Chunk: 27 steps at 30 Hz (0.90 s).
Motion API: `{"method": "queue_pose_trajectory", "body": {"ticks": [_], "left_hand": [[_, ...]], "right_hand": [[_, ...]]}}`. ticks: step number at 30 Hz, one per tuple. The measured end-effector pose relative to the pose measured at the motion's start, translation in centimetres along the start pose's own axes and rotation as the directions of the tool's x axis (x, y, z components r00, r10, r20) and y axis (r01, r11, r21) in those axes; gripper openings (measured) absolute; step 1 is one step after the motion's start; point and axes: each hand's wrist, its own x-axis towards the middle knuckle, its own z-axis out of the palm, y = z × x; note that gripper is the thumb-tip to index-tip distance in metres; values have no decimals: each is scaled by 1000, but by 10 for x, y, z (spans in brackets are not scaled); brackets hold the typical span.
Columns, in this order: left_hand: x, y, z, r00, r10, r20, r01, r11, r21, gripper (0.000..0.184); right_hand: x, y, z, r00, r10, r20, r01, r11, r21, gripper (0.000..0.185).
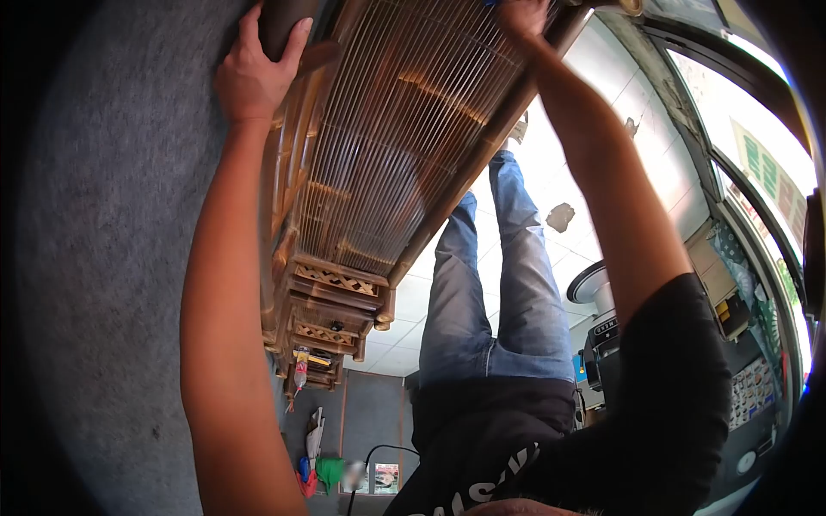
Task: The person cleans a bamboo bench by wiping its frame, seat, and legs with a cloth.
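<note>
Brown bamboo – one bench (379, 146) lies below and between my two hands. My left hand (258, 76) clasps one dark rail (282, 30); my right hand (524, 15) meets one blue thing (491, 2) – hold unclear.

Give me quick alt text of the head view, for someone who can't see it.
A person's left hand clasps a dark rounded rail at a slatted bamboo bench; the right hand, partly cut off by the top edge, has something blue beside it.
</note>
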Motion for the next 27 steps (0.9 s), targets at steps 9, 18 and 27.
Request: {"method": "queue_pose_trajectory", "body": {"ticks": [9, 18, 27], "left_hand": [[0, 1, -3, 1000, 8, 17, -7, 1000, -24, 62], [0, 3, -4, 999, -22, 38, 22, 1000, 18, 63], [1, -2, -1, 998, 48, -32, -47, 998, 39, 64]], "right_hand": [[-275, -196, 108, 964, -265, -5, 235, 846, 479, 75], [-223, -86, 71, 314, -895, 316, 949, 292, -115, 60], [-7, 25, -11, 945, -325, 21, 325, 936, -132, 47]]}}
